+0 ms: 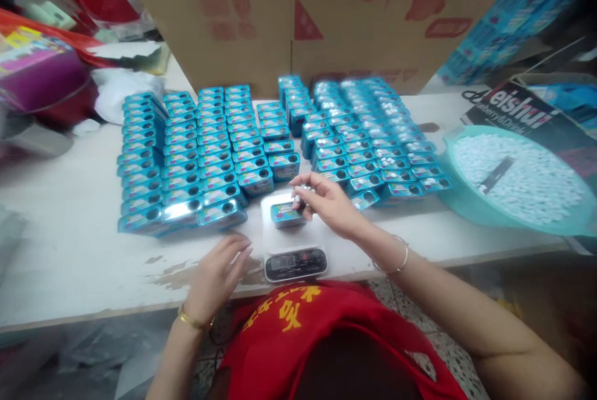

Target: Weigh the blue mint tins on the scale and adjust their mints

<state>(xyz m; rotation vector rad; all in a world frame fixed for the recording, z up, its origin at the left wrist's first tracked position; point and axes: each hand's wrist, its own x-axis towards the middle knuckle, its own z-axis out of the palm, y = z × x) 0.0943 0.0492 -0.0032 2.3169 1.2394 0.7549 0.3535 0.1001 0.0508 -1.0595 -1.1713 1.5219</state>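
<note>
A small blue tin (282, 214) lies on the white platform of a digital kitchen scale (275, 239), its black display panel facing me. Over the tin's right end is my right hand (321, 201), its fingers pinched around several small white tablets (298, 196). My left hand (221, 266) rests at the table's front edge, left of the scale, fingers loosely stretched and holding nothing. Behind the scale stand rows of blue tins (217, 170) with round dark openings on top. White tablets lie on many tins of the right-hand block (373, 139).
At the right, a turquoise basin (494, 213) holds a heap of white tablets with a dark flat strip (498, 175) on top. A large cardboard box (261, 27) stands behind the tins. A purple container (46, 83) and a white bag (124, 92) are at the left.
</note>
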